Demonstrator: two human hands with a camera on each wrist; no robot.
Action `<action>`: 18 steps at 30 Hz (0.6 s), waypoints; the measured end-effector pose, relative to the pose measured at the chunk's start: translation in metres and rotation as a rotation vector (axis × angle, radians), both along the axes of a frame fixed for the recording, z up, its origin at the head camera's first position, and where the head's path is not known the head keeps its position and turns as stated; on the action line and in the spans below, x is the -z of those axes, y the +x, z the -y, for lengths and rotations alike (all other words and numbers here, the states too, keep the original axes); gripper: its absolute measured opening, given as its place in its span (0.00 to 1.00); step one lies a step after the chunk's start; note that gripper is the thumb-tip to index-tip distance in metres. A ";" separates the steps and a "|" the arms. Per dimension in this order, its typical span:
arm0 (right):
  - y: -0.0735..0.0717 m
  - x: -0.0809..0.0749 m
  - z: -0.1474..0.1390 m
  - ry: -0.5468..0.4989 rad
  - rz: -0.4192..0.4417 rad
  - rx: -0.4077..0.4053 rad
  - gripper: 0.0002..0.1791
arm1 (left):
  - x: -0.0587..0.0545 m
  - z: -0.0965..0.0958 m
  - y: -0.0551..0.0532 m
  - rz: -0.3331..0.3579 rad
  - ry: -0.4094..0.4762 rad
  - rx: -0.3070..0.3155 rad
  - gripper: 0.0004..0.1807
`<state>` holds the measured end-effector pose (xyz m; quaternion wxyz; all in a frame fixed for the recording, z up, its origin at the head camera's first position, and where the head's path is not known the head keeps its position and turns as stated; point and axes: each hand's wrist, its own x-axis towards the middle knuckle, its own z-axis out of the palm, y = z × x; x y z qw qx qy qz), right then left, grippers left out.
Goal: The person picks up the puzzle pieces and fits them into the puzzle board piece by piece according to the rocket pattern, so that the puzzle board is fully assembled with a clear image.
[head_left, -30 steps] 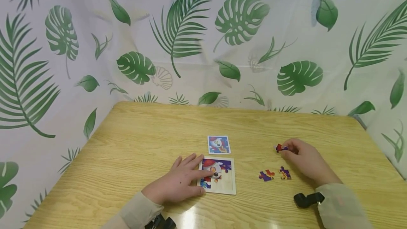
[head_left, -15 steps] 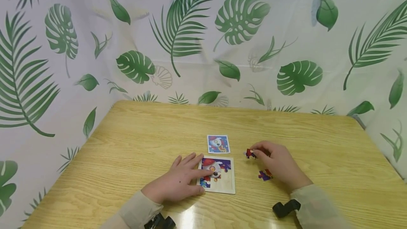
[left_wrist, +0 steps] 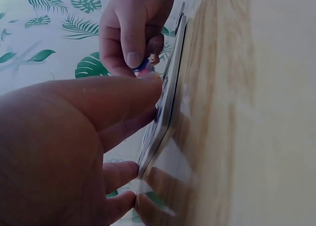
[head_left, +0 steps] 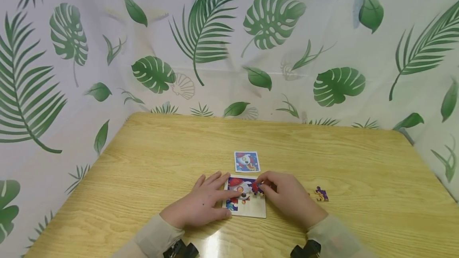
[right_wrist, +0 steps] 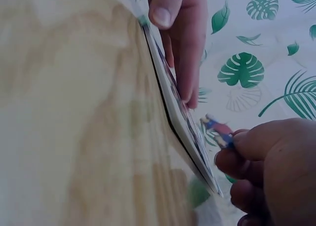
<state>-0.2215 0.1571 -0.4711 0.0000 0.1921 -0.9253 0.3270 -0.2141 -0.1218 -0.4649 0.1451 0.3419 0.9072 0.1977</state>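
A square puzzle tray (head_left: 251, 210) with a pale frame lies on the table, partly filled with pieces that picture a white animal face. Spread over its left side, my left hand (head_left: 202, 205) rests with straight fingers, the index fingertip on the fitted pieces. My right hand (head_left: 292, 196) pinches a red and purple puzzle piece (head_left: 255, 188) between thumb and fingers above the tray's upper right part. In the right wrist view that puzzle piece (right_wrist: 218, 130) is tilted and held off the tray's surface.
Just behind the tray lies a small picture card (head_left: 247, 161) with the same animal. A loose purple and orange puzzle piece (head_left: 321, 194) lies right of my right hand, which mostly hides another. The wooden table (head_left: 172, 142) ends at a leaf-print curtain (head_left: 215, 51).
My right hand has carried the puzzle piece leftward from the right side of the table to over the tray. My left hand has stayed in place.
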 end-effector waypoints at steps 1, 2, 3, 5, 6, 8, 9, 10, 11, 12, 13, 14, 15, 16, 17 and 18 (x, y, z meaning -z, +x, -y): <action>0.001 0.001 0.002 0.015 0.000 -0.005 0.07 | 0.000 0.000 0.000 -0.001 0.000 0.003 0.29; 0.001 0.001 0.003 0.029 0.000 -0.008 0.07 | 0.000 -0.001 0.000 -0.003 0.002 0.006 0.29; 0.002 0.002 0.004 0.042 -0.002 -0.012 0.07 | -0.001 -0.001 0.000 -0.003 0.003 0.008 0.29; 0.002 0.004 0.005 0.062 -0.003 -0.014 0.07 | -0.001 -0.001 0.000 -0.004 0.005 0.010 0.29; 0.002 0.005 0.005 0.068 -0.004 -0.013 0.06 | -0.001 -0.001 0.000 -0.004 0.006 0.009 0.29; 0.003 0.006 0.005 0.076 -0.007 -0.015 0.06 | -0.001 -0.001 0.001 -0.003 0.007 0.005 0.29; 0.003 0.006 0.004 0.079 -0.007 -0.019 0.06 | -0.001 -0.001 0.001 -0.001 0.007 0.002 0.29; 0.003 0.006 0.004 0.084 -0.006 -0.021 0.06 | -0.001 -0.001 0.001 0.001 0.006 -0.001 0.29; 0.003 0.006 0.004 0.089 -0.003 -0.023 0.06 | -0.001 -0.001 0.001 0.003 0.005 -0.003 0.29; 0.003 0.006 0.004 0.094 0.000 -0.023 0.07 | -0.001 -0.001 0.002 0.004 0.003 -0.005 0.29; 0.004 0.006 0.003 0.098 0.002 -0.025 0.07 | -0.001 -0.001 0.002 0.005 0.002 -0.005 0.29; 0.004 0.006 0.003 0.103 -0.002 -0.030 0.08 | -0.001 -0.001 0.002 0.006 0.000 -0.005 0.29; 0.004 0.007 0.002 0.110 -0.009 -0.039 0.08 | -0.001 -0.001 0.001 0.006 -0.002 -0.004 0.29; 0.004 0.007 0.002 0.121 -0.024 -0.049 0.09 | -0.001 -0.001 0.001 0.005 -0.004 -0.003 0.29; 0.005 0.007 0.001 0.129 -0.043 -0.065 0.09 | -0.001 -0.001 0.001 0.005 -0.006 -0.002 0.29; 0.005 0.008 0.001 0.138 -0.065 -0.079 0.09 | -0.001 -0.001 0.001 0.005 -0.008 -0.001 0.29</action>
